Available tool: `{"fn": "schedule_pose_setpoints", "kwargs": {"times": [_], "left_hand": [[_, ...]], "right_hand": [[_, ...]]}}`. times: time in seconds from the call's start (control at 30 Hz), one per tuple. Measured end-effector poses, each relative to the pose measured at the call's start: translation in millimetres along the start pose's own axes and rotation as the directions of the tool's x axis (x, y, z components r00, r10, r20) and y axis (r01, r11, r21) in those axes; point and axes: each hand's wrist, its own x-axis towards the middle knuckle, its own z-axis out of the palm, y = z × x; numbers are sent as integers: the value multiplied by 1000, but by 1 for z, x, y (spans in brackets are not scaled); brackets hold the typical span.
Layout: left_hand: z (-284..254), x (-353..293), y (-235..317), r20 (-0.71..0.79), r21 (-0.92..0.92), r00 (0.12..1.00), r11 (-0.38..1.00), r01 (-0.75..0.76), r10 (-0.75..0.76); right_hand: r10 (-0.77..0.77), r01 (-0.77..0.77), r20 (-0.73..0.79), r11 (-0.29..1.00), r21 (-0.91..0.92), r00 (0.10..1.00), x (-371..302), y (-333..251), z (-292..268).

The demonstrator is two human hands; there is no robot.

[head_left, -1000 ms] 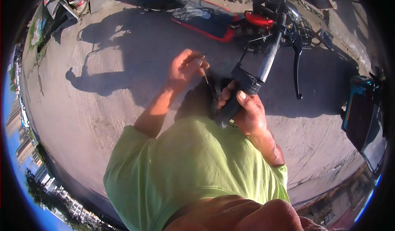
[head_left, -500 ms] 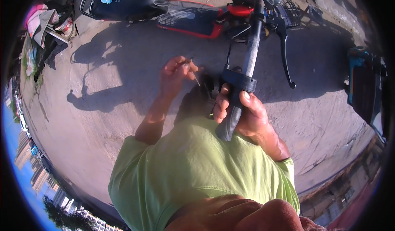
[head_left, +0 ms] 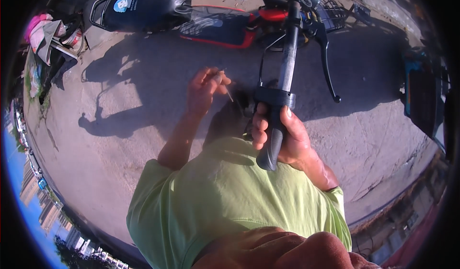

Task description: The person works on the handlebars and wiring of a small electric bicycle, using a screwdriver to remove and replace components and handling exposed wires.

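Note:
My right hand [head_left: 293, 134] is wrapped around a black ribbed throttle grip [head_left: 274, 142], with the thumb along its right side and fingertips on its left. The grip's thick collar [head_left: 275, 96] sits at the near end of a scratched metal handlebar tube [head_left: 288, 61]. A thin cable runs from the collar up toward the scooter's front. To the left, my left hand [head_left: 206, 87] is closed on a thin metal rod [head_left: 230, 95] that points down toward the right; its exact kind is too small to tell. The brake lever [head_left: 327, 70] hangs right of the tube, apart from both hands.
The red and black electric scooter [head_left: 215, 29] stands across the far side, with a black seat [head_left: 143, 8] at left and a wire basket [head_left: 330, 15] at right. Cloths and bags [head_left: 48, 37] lie at far left. A dark box-like object [head_left: 424, 92] stands at far right.
The grip's lower end has swung slightly right, bringing it more in line with the tube. The view has shifted a little, so the scooter appears higher and further left. My left hand stays nearly still.

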Motion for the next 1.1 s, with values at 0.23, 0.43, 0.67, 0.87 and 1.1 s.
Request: {"fn": "schedule_pose_setpoints", "kwargs": {"times": [0.23, 0.43, 0.67, 0.87, 1.1], "left_hand": [[-3, 3, -5, -11, -1, 1000, 1000, 8, -8], [5, 4, -1, 11, -27, 998, 998, 54, -54], [10, 1, 9, -56, 42, 996, 997, 67, -64], [4, 15, 8, -2, -14, 1000, 1000, 7, -7], [-13, 89, 2, 316, -22, 946, 996, 83, -72]], "right_hand": [[-231, 145, -214, 925, -352, 949, 2, -8, 33], [-165, 154, -39, 967, -202, 985, 9, -11, 4], [-168, 112, -141, 935, -337, 976, 7, -13, 18], [-220, 105, -229, 897, -429, 948, 8, -12, 33], [-444, 82, -398, 743, -665, 803, 14, -1, 61]]}}
